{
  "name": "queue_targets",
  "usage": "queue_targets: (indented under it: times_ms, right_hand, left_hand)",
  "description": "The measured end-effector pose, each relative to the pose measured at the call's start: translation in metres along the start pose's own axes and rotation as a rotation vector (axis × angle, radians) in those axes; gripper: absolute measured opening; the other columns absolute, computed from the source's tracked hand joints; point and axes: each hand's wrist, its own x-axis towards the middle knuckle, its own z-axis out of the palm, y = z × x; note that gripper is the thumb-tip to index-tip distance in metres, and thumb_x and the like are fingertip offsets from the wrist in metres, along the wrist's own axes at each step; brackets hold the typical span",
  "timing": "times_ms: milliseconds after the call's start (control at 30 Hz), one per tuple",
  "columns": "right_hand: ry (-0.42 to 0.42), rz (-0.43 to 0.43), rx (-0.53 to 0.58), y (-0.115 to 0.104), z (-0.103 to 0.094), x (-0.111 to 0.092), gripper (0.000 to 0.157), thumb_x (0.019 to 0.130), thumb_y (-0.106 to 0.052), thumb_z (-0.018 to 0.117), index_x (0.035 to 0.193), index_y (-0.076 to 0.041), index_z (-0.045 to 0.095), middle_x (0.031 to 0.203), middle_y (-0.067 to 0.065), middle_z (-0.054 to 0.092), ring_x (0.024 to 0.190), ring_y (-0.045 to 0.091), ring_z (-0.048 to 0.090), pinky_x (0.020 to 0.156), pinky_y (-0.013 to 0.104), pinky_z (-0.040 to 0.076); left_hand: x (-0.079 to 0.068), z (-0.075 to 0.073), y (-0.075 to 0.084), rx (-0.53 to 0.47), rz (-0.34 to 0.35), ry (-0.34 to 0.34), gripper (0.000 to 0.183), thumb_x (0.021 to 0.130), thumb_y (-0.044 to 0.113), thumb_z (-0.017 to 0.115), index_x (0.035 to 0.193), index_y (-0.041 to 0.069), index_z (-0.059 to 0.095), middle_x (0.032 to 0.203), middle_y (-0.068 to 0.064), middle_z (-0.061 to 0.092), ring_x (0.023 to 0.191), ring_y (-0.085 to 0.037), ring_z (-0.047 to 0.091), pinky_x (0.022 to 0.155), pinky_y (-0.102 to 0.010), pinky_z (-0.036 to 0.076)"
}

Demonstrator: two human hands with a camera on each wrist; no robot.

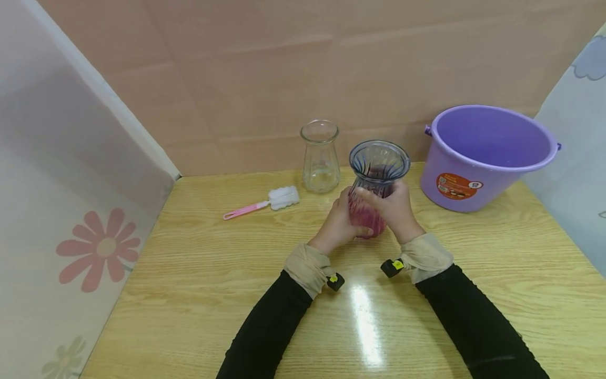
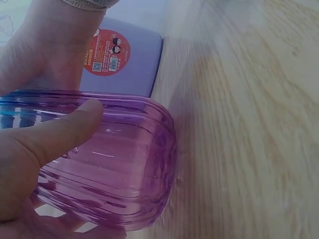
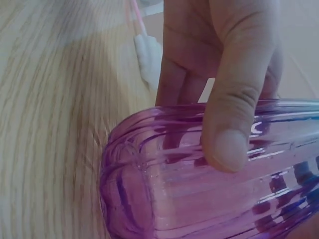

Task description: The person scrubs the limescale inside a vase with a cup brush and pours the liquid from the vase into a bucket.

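A ribbed glass vase point(image 1: 379, 163), blue at its flared rim and purple-pink toward its base, stands upright between both hands. My left hand point(image 1: 340, 223) grips its lower left side, the thumb point(image 2: 75, 124) laid across the purple glass and the fingers going round behind. On the other side my right hand point(image 1: 396, 208) holds the vase higher up, its thumb just below the neck. The vase's base is close over the wooden table in both wrist views. A second vase, of clear glass point(image 1: 322, 163), stands behind and to the left of the hands.
A sponge brush point(image 1: 282, 198) with a pink handle lies left of the clear vase. At the back right stands a purple bucket point(image 1: 431, 179) with an orange label. Beige backing point(image 1: 236, 79) closes off the table's rear, and patterned panels point(image 1: 109, 173) flank it.
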Motion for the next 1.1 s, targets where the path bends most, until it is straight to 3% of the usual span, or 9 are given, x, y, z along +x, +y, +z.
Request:
queue_targets:
  times_ms: [333, 400, 533, 633, 900, 1100]
  right_hand:
    - [-0.189, 0.057, -0.072, -0.003, -0.011, 0.003, 0.064, 0.084, -0.004, 0.079, 0.139, 0.001, 0.046, 0.128, 0.006, 0.058, 0.114, 0.010, 0.058, 0.102, 0.024, 0.046]
    - [-0.215, 0.057, -0.080, -0.002, -0.014, 0.003, 0.071, 0.081, -0.002, 0.082, 0.141, 0.000, 0.044, 0.132, 0.009, 0.057, 0.119, 0.016, 0.057, 0.107, 0.031, 0.044]
    - [-0.243, 0.099, -0.142, -0.001, -0.019, 0.000, 0.095, 0.077, -0.006, 0.086, 0.152, -0.007, 0.028, 0.148, 0.016, 0.046, 0.134, 0.029, 0.046, 0.116, 0.048, 0.034]
    - [-0.251, 0.138, -0.170, 0.002, -0.023, -0.003, 0.107, 0.077, -0.009, 0.088, 0.157, -0.012, 0.016, 0.153, 0.018, 0.038, 0.139, 0.035, 0.039, 0.117, 0.054, 0.030]
    - [-0.251, 0.105, -0.221, 0.005, -0.028, -0.001, 0.106, 0.077, -0.012, 0.089, 0.158, -0.016, 0.020, 0.150, 0.016, 0.043, 0.135, 0.035, 0.042, 0.111, 0.057, 0.035]
    - [-0.237, 0.088, -0.229, 0.008, -0.030, 0.003, 0.104, 0.078, -0.011, 0.088, 0.158, -0.014, 0.021, 0.151, 0.017, 0.043, 0.136, 0.036, 0.041, 0.112, 0.057, 0.034]
  left_hand:
    - [0.001, 0.000, -0.007, -0.049, 0.065, -0.004, 0.105, 0.074, 0.010, 0.092, 0.154, 0.007, 0.026, 0.148, -0.016, 0.046, 0.134, -0.024, 0.047, 0.113, -0.033, 0.038]
    - [0.002, 0.000, -0.008, -0.064, 0.084, -0.004, 0.104, 0.073, 0.008, 0.093, 0.154, 0.007, 0.027, 0.146, -0.013, 0.049, 0.132, -0.021, 0.049, 0.112, -0.030, 0.039]
    - [0.004, 0.000, -0.011, -0.077, 0.131, -0.001, 0.104, 0.071, 0.007, 0.093, 0.153, 0.008, 0.029, 0.144, -0.012, 0.051, 0.130, -0.019, 0.051, 0.111, -0.028, 0.039]
    - [0.006, -0.001, -0.013, -0.075, 0.147, 0.004, 0.105, 0.071, 0.008, 0.094, 0.154, 0.009, 0.030, 0.144, -0.011, 0.051, 0.130, -0.018, 0.051, 0.110, -0.029, 0.040]
    - [0.012, 0.001, -0.013, -0.076, 0.120, 0.017, 0.104, 0.072, 0.008, 0.093, 0.154, 0.009, 0.030, 0.145, -0.009, 0.051, 0.130, -0.018, 0.051, 0.110, -0.031, 0.040]
    - [0.016, 0.006, -0.007, -0.014, 0.099, 0.090, 0.099, 0.070, 0.010, 0.094, 0.151, 0.009, 0.036, 0.140, -0.010, 0.056, 0.129, -0.020, 0.052, 0.110, -0.031, 0.040]
